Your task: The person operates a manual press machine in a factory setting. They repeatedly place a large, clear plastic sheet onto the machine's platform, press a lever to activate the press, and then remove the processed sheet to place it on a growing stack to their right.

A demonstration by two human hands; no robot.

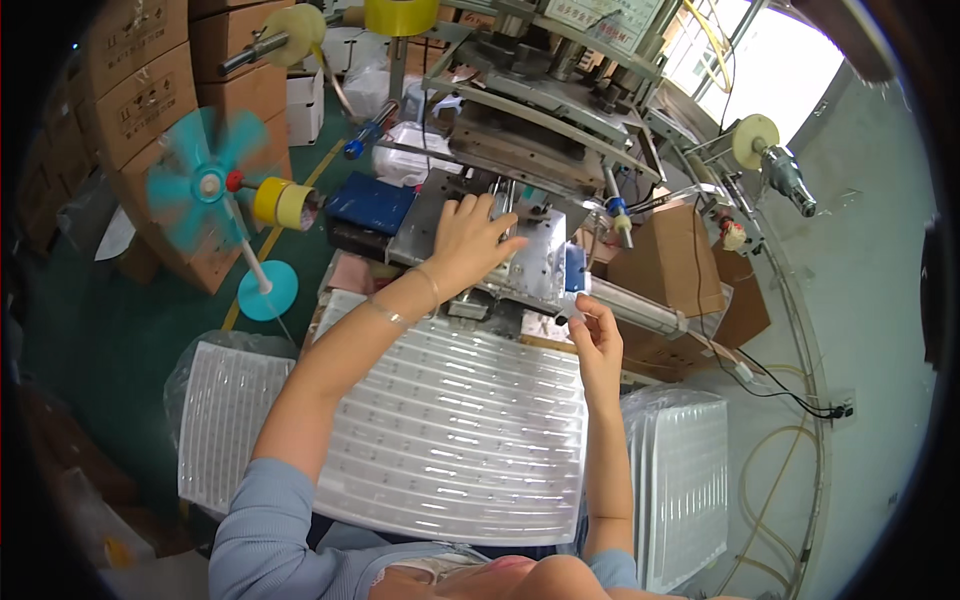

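Observation:
My left hand (476, 236) reaches over the metal work plate (538, 259) of a press machine, fingers spread near a metal fixture with rods; whether it touches the fixture is hard to tell. At the plate's front right corner, my right hand (600, 337) pinches a small translucent piece (571, 307) between thumb and fingertips. Below both hands lies a large white ribbed plastic tray (450, 435), its rows holding small clear parts. The heavy upper block of the press (525, 142) hangs behind the plate.
A teal fan (210, 184), its blades blurred, stands at left beside stacked cartons (142, 97). More white trays stand at left (229, 420) and right (686, 487). A blue box (373, 202) sits left of the plate. An open carton (664, 259) and cables lie at right.

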